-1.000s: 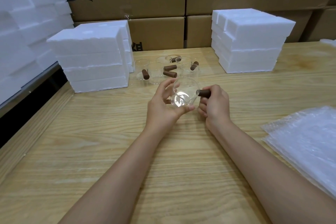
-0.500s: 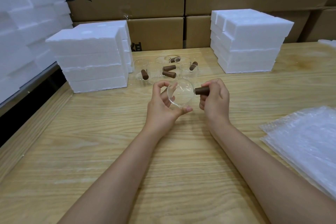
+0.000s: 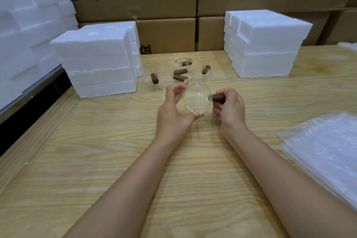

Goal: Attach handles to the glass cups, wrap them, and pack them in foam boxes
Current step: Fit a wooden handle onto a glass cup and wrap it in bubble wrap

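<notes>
Just above the bench (image 3: pixel 116 160), near its middle, a glass cup (image 3: pixel 197 100) hangs between both hands, its brown wooden handle (image 3: pixel 218 97) butted against its right side. Over the last second the cup has turned and risen a little while the handle kept its place, so I judge the handle is being screwed home and wrapping has not begun. The left hand (image 3: pixel 173 110) pinches the cup, thumb under the pouring lip, curled fingers at the top rim. The right hand (image 3: pixel 229 108) is closed round the handle. Behind wait more handled cups (image 3: pixel 173 73), foam boxes (image 3: pixel 96 60) stacked either side, and bubble-wrap sheets (image 3: pixel 328 150) to the right.
</notes>
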`<action>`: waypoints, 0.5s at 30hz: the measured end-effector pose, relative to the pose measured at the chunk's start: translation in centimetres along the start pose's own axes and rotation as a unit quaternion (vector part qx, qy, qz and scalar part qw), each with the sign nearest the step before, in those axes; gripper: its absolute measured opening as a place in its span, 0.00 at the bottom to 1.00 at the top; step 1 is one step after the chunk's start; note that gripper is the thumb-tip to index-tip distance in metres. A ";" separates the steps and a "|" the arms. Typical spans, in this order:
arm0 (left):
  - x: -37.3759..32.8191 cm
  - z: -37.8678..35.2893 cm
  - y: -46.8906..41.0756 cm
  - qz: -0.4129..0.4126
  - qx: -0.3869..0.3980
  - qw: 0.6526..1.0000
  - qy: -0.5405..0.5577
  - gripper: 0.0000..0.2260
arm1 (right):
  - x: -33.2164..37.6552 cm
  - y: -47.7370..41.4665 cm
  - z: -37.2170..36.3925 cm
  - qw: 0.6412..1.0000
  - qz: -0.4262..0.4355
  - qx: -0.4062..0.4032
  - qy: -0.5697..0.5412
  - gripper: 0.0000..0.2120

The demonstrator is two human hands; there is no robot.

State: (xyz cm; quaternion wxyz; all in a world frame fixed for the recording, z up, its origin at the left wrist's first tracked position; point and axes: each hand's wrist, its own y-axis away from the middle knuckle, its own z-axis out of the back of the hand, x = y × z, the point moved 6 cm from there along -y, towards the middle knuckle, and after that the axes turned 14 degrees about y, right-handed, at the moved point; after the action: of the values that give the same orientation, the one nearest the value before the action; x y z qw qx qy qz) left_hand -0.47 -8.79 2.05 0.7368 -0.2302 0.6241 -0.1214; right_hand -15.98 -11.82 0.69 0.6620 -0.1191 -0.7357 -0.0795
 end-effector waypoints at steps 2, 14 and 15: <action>0.1 -0.1 0.0 0.010 -0.001 1.000 -0.008 0.32 | -0.1 -0.1 0.1 0.998 0.008 -0.012 0.058 0.12; 2.3 -0.4 -0.2 0.140 0.020 0.989 -0.040 0.30 | 0.1 -0.5 0.2 0.920 0.128 -0.023 0.370 0.15; 2.5 -0.4 -0.2 0.148 0.022 0.988 -0.044 0.31 | 0.0 -0.6 0.1 0.915 0.126 -0.021 0.383 0.15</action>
State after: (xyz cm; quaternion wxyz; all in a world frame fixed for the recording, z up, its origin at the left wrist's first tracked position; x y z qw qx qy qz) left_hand -0.35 -10.18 -0.02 0.7784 -0.1244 0.6151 -0.0145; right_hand -16.27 -12.34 0.70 0.8949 -0.1853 -0.4028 -0.0509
